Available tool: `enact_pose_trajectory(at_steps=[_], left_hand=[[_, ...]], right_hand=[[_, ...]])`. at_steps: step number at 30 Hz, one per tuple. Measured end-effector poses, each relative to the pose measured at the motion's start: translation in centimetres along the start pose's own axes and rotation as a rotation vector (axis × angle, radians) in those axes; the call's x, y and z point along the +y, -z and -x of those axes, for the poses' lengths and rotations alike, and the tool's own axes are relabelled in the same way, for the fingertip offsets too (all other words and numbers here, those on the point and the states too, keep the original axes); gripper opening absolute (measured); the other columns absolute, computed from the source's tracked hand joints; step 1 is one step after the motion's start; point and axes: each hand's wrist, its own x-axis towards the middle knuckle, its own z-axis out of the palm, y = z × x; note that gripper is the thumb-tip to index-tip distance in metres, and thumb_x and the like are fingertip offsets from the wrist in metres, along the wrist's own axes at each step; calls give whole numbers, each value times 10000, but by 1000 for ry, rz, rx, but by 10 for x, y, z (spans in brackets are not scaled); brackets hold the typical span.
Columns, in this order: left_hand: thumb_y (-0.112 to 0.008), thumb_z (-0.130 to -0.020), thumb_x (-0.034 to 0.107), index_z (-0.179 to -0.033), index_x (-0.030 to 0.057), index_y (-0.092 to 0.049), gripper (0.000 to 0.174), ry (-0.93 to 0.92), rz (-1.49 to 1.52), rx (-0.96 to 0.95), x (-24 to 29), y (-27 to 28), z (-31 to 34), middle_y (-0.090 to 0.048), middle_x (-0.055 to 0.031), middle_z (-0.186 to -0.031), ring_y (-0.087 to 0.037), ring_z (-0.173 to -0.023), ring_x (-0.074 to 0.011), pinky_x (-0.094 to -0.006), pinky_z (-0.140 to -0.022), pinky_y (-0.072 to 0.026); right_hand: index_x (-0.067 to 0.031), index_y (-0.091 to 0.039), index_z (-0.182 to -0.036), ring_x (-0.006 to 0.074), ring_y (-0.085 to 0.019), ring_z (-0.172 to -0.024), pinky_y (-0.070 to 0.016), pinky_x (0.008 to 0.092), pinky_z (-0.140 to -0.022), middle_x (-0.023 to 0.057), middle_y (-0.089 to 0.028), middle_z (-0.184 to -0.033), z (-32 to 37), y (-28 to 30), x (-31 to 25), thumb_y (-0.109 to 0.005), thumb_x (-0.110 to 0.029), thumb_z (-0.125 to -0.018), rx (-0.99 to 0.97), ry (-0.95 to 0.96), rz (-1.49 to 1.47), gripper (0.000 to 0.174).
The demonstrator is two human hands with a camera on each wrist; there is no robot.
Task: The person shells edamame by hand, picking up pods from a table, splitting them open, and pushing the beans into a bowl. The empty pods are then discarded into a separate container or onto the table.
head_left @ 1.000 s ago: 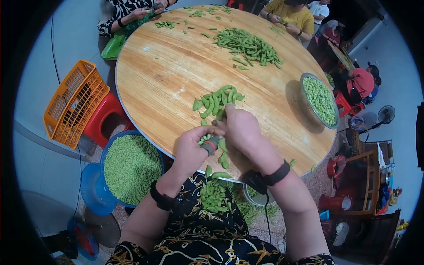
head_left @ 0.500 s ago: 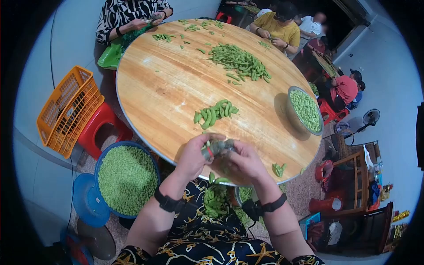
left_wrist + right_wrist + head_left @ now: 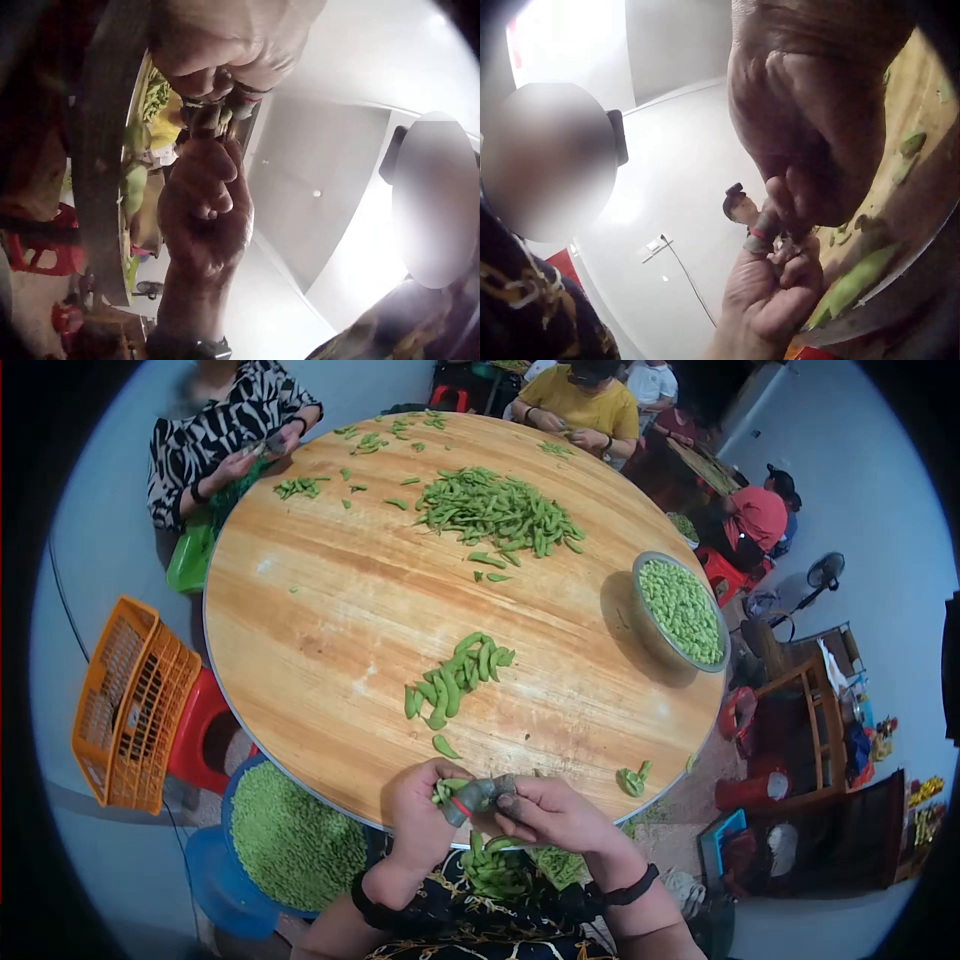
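Note:
Over the near table edge, my left hand (image 3: pixel 420 815) curls around shelled green soybeans (image 3: pixel 447 788). A grey cover with a red band (image 3: pixel 462 803) sleeves its thumb. My right hand (image 3: pixel 555 815) meets that thumb's tip with bent fingers, dark grey at the fingertips (image 3: pixel 507 792); I cannot tell whether a pod is pinched there. Both wrist views show the two hands fingertip to fingertip. Beyond them on the wood lies a small pile of soybean pods (image 3: pixel 452 685), with one loose pod (image 3: pixel 446 747) nearer. More pods (image 3: pixel 497 870) lie in my lap.
A bowl of shelled beans (image 3: pixel 682 615) stands at the table's right; a big pod heap (image 3: pixel 500 510) lies farther back. A blue tub of beans (image 3: pixel 290 840) sits low left, near an orange crate (image 3: pixel 135 705) on a red stool (image 3: pixel 200 735). Other people sit across the round table (image 3: pixel 330 590).
My hands first reach close to the small pile, then draw back toward the near edge. Several pods that lay under the hands appear farther right at the edge. The view has shifted too.

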Motion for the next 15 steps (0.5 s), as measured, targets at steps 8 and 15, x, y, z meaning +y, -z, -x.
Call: enact_pose_trajectory(at_steps=[8,15], left_hand=[[-607,-741,-42,-761,14,-522,103,114,87,-149,14,5,2,-527,-36,-725,-517,-625,-92,-204,-530,-409],[-624,-743,-39,-851,13,-537,148,110,150,-119,17,-3,4,-540,-28,-775,-517,-660,-80,-183,-545,-400]], right_hand=[[-42,-521,-849,23,-353,-482,-256,161,-423,-21,-478,-649,-5,-18,12,-418,-153,-941,-22,-139,-546,177],[-42,-554,-861,84,-455,-480,-349,224,-434,12,-526,-614,-7,-17,20,-464,-136,-897,120,6,-122,135]])
